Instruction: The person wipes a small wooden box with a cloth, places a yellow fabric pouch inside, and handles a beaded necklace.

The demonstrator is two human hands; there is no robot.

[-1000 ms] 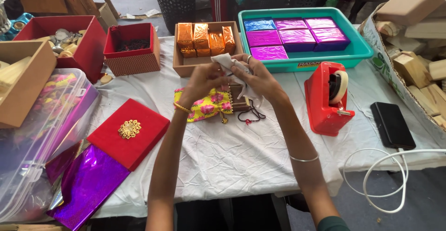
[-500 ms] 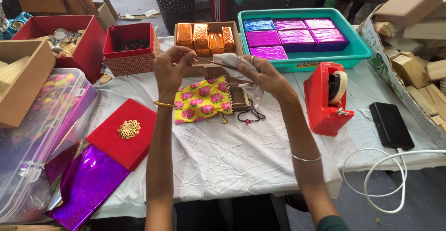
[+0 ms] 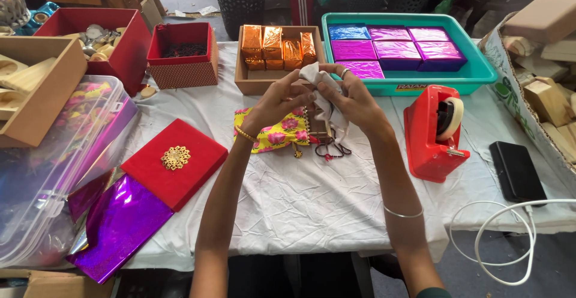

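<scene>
Both hands pinch a crumpled white tissue sheet (image 3: 321, 81) above the table's centre: left hand (image 3: 277, 101) gripping its near edge, right hand (image 3: 354, 99) closed around the rest. At six o'clock beneath lies a yellow floral fabric pouch (image 3: 273, 135). Pulling too hard could tear the thin sheet, or it might snag the pouch's beaded drawstring (image 3: 331, 151).

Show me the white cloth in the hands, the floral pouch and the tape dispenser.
white cloth (image 3: 326, 77), head view, upper fold.
floral pouch (image 3: 277, 135), head view, yellow middle.
tape dispenser (image 3: 427, 142), head view, red body.
</scene>
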